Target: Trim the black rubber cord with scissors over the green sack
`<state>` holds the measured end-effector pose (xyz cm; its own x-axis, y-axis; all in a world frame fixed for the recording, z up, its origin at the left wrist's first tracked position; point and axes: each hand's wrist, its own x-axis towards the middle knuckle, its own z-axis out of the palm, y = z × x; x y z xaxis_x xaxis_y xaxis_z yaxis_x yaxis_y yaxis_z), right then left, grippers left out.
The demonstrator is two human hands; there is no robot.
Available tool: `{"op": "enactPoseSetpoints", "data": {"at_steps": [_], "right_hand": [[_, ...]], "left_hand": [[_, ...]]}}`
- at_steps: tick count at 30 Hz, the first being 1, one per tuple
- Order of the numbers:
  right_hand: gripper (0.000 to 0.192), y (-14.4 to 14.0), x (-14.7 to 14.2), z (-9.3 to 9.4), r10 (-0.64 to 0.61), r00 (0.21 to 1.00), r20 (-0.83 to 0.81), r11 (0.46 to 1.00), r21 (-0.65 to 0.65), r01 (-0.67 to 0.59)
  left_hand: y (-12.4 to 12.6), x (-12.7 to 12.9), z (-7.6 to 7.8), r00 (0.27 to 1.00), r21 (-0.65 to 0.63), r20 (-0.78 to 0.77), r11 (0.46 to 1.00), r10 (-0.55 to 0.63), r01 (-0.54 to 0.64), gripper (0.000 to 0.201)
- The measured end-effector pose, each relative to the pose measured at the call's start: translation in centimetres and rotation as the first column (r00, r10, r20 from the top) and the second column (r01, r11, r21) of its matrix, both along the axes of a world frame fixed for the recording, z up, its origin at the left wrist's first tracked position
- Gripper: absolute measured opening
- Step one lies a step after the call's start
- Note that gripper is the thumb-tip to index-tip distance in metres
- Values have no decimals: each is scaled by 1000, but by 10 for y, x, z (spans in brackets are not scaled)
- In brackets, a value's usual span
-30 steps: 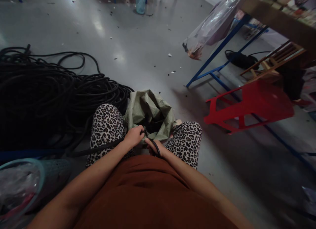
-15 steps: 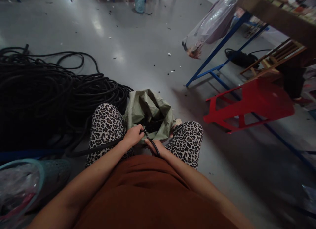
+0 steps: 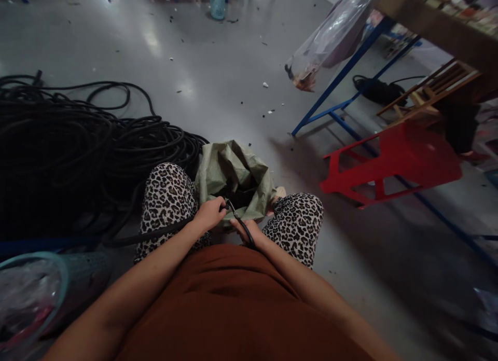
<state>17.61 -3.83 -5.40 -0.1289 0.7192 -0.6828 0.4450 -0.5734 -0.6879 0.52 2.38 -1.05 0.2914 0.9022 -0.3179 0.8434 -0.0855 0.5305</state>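
The black cord [image 3: 155,235] crosses your left thigh [image 3: 167,195] into your left hand's [image 3: 210,212] grip by the sack's [image 3: 218,161] near rim, your right hand [image 3: 251,231] grasping scissors [image 3: 235,213]; it looks light, bendy and rubbery, probably best pinched just short of the blades.

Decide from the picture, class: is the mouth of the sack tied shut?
No, the sack gapes open between the person's knees.
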Motion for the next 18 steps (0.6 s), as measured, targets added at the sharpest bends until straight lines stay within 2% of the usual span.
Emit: {"op": "enactPoseSetpoints", "data": {"at_steps": [6,9,13,18], "right_hand": [[50,6,-1,10,-174,985,-22,973,-155,168],[48,6,-2,12,-215,975,-52,960,-196,201],[49,5,-5,11,-173,976,-135,964,-226,140],[52,3,-3,4,-45,974,-222,987,-163,8]], "left_hand": [[-1,-1,-1,1000,-2,16,1000,11,-11,16],[-2,0,0,999,1,14,999,34,-34,15],[-2,-3,-1,998,15,2,998,62,-62,17],[-2,-7,-1,996,33,4,996,86,-86,20]]}}
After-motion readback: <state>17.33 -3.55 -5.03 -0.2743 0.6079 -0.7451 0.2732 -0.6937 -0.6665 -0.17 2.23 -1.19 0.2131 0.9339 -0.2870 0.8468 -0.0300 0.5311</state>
